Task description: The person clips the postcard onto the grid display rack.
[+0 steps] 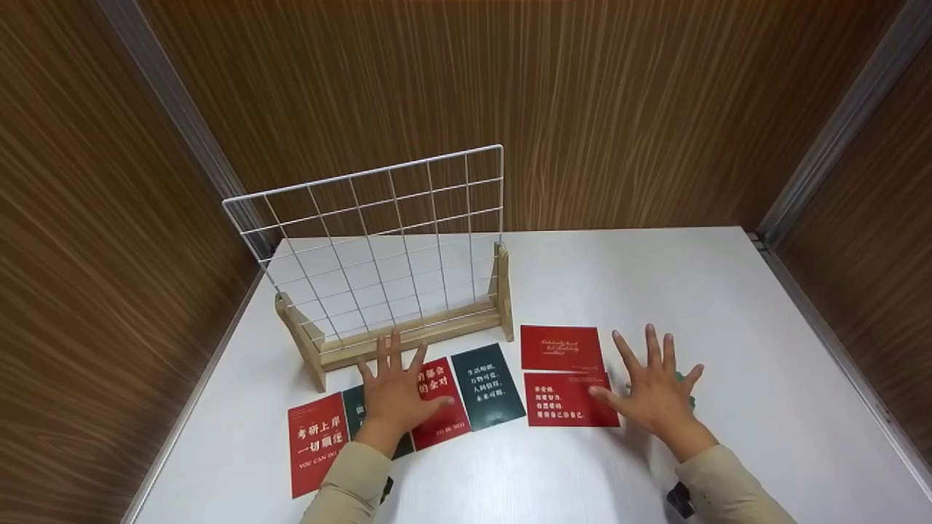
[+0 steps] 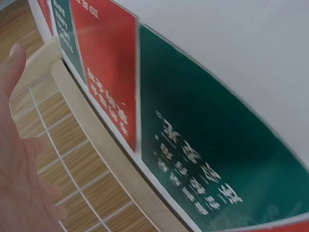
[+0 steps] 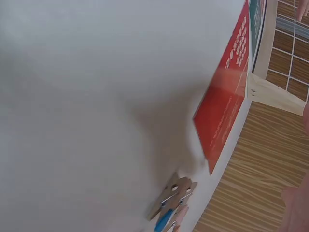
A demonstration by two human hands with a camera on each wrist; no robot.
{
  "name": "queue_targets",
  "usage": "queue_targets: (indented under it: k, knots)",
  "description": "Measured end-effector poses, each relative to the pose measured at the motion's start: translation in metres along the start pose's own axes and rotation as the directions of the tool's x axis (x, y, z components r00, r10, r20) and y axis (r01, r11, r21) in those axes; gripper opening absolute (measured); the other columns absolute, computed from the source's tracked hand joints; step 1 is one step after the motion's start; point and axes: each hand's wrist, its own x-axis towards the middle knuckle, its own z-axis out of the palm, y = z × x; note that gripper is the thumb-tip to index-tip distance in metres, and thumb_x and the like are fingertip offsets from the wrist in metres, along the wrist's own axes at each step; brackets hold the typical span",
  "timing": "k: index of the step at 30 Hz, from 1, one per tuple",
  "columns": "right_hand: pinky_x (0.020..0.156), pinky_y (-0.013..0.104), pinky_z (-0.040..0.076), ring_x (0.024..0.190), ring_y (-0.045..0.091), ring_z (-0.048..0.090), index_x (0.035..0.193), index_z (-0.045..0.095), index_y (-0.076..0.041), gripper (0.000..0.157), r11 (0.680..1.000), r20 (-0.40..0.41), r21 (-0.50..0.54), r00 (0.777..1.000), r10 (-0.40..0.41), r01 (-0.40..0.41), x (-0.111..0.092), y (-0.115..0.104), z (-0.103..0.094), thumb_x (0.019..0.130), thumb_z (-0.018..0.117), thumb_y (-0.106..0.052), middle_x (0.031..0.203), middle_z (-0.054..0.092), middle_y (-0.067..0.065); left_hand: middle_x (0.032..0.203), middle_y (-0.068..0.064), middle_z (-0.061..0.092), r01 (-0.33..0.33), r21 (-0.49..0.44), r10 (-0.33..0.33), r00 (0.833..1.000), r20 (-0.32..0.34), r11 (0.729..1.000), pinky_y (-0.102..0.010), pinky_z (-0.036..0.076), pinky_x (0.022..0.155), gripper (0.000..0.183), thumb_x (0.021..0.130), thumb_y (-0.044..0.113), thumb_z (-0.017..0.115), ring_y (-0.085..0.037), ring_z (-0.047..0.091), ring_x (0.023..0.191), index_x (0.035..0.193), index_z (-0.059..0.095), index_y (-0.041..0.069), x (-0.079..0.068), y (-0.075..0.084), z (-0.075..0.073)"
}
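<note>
In the head view my left hand (image 1: 395,399) hovers with spread fingers over a row of cards, partly covering a dark green card (image 1: 354,402) and a red card (image 1: 445,418). Another red card (image 1: 314,437) lies at the row's left end, and a dark green one (image 1: 488,389) at its right. My right hand (image 1: 654,397), fingers splayed, is beside two stacked red cards (image 1: 561,348), its thumb over the lower card's (image 1: 571,407) edge. Several wooden clothespins (image 3: 170,205) lie on the table in the right wrist view. Neither hand holds anything.
A white wire grid (image 1: 349,176) stands upright in a wooden base (image 1: 429,335) behind the card row. A green item (image 1: 691,400) shows partly behind my right hand. Wood-grain panels (image 1: 619,109) enclose the white table (image 1: 655,276) at the back and sides.
</note>
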Motion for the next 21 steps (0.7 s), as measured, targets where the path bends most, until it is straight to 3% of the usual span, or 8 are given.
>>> queue_targets:
  k: [8,21]
  knots:
    - [0.088,0.078,-0.015,0.138,0.049,-0.006,0.153,0.018,-0.026,0.096,1.000,0.034,0.014,0.999,0.002,-0.003,-0.006,0.011,-0.001,0.078,0.058,-0.069,0.155,-0.001,0.023,0.154,-0.019,0.017,-0.029,0.018,0.029,0.999,-0.029,0.999,-0.069,0.010,0.104,0.100,0.067,0.072,0.066,-0.041,0.007,0.141,0.149,0.035,0.024,-0.006,-0.018,0.003]
    - [0.090,0.078,-0.012,0.139,0.047,-0.006,0.153,0.018,-0.027,0.095,0.999,0.047,0.037,0.998,-0.037,0.036,-0.014,0.024,-0.003,0.078,0.061,-0.067,0.155,0.001,0.024,0.154,-0.017,0.019,-0.051,0.045,0.053,0.998,-0.038,0.998,-0.066,0.012,0.106,0.102,0.065,0.072,0.067,-0.040,0.010,0.140,0.149,0.034,0.025,-0.016,-0.044,0.003]
